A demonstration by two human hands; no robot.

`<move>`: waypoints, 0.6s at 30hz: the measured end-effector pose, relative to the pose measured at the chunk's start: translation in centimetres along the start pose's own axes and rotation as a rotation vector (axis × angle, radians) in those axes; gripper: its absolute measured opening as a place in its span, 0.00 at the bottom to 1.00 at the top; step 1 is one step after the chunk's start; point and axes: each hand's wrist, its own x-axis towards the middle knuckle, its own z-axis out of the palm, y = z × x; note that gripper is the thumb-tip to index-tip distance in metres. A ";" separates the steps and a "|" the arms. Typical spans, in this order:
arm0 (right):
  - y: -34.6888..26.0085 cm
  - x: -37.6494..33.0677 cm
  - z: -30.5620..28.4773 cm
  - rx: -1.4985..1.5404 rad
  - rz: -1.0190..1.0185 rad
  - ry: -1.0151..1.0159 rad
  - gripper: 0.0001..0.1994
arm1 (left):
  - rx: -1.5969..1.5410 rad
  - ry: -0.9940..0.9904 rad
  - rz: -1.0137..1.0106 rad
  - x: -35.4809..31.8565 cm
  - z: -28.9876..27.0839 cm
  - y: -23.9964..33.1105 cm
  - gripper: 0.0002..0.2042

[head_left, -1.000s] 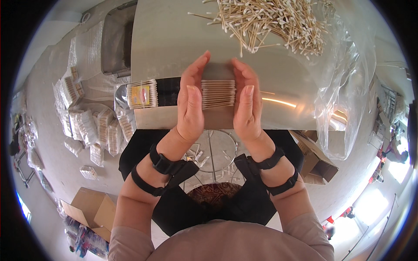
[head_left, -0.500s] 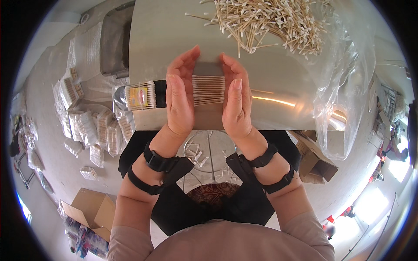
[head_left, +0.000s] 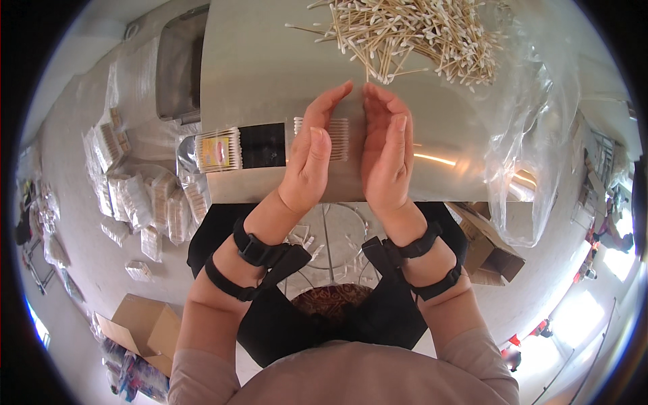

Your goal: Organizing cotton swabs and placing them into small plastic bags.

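A neat row of cotton swabs (head_left: 339, 140) lies side by side on the metal tabletop (head_left: 270, 74), partly hidden by my left hand (head_left: 309, 158). That hand stands on edge over the row, fingers stretched forward and palm facing right; white tips show on its left side. My right hand (head_left: 388, 152) is held likewise just right of the row, palm facing left, with a small gap to the swab ends. Neither hand grips anything. Left of them is a black rectangle (head_left: 263, 146), then a bundle of swabs with a yellow label (head_left: 217, 151) at the table's left edge.
A big heap of loose swabs (head_left: 418, 37) covers the far right of the table, beside a clear plastic bag (head_left: 533, 135) hanging over the edge. At left are a grey bin (head_left: 181, 64) and several bagged swab packs (head_left: 131, 196). Cardboard boxes (head_left: 138, 324) flank me.
Both hands have shifted right. The left one now passes over the row and the right one has moved off its end, uncovering the black rectangle. The swabs stay about where they were.
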 end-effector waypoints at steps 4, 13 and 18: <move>0.2 0.0 0.1 0.008 -0.018 0.013 0.24 | -0.024 0.018 -0.021 0.0 0.4 0.6 0.33; 0.3 -0.2 -0.5 0.019 -0.018 -0.019 0.22 | -0.079 0.011 -0.003 0.3 0.5 1.0 0.34; 0.6 -0.7 -0.4 -0.122 -0.051 -0.078 0.24 | 0.082 0.129 0.073 -0.2 -2.3 1.8 0.35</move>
